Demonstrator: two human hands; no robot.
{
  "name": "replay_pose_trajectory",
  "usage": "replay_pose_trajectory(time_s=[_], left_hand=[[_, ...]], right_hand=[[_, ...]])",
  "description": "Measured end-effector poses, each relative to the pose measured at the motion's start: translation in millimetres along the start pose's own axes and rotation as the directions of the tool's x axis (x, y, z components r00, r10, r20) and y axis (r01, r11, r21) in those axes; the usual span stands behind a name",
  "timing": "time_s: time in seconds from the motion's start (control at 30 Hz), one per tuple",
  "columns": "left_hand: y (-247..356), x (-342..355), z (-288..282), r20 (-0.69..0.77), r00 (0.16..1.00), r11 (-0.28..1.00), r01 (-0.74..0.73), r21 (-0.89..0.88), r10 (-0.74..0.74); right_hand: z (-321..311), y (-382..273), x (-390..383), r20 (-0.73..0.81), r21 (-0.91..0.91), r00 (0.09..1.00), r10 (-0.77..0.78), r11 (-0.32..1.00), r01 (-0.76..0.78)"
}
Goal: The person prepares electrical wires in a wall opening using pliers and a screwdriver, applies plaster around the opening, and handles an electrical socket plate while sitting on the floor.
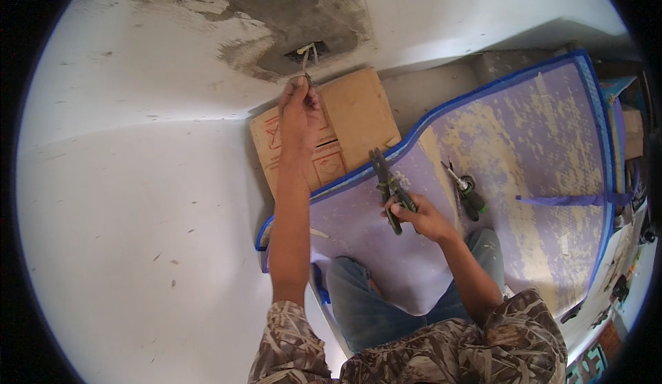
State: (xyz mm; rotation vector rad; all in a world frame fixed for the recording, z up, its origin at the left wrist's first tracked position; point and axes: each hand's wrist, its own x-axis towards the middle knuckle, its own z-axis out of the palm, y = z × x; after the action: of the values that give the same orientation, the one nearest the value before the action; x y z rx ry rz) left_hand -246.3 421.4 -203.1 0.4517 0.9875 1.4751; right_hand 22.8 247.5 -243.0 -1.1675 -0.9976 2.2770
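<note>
My left hand (301, 98) reaches forward and pinches a pale electrical cable (305, 60) just below where it comes out of a wall box opening (293, 55). The opening sits in a dark grey patch of bare plaster (289, 11) on the white wall. Its fingers hide the cable's lower end. Nearer my body, my right hand (422, 217) is wrapped around the dark handles of a pair of pliers (383, 184). The jaws point away from me, toward the cardboard box (358, 111), and nothing shows between them.
A worn purple mat (476, 156) with blue edging covers the surface in front of me. Screwdrivers (471, 194), one with a green and black handle, lie on it to the right. A purple strap (565, 200) crosses the mat's right side. Assorted items stand along the far right edge.
</note>
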Motion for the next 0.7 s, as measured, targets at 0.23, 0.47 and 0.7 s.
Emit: replay_pose_trajectory(time_s=[0.23,0.47,0.7], left_hand=[[-69.6,-10.8,24.1,-0.027,0.996,0.833,0.059,-0.55,-0.088],[-109.2,-115.4,25.7,-0.214,0.969,0.973,0.078,-0.218,-0.126],[28.5,-54.5,22.0,-0.186,0.961,0.902,-0.11,0.417,0.203]], right_hand=[[9.7,25.2,-21.3,0.093,-0.032,0.994,0.051,0.998,-0.049],[-7.3,34.7,-35.3,0.081,-0.407,0.993,-0.086,0.907,0.112],[-10.7,-6.5,-31.0,0.061,-0.232,0.998,0.017,0.973,-0.002]])
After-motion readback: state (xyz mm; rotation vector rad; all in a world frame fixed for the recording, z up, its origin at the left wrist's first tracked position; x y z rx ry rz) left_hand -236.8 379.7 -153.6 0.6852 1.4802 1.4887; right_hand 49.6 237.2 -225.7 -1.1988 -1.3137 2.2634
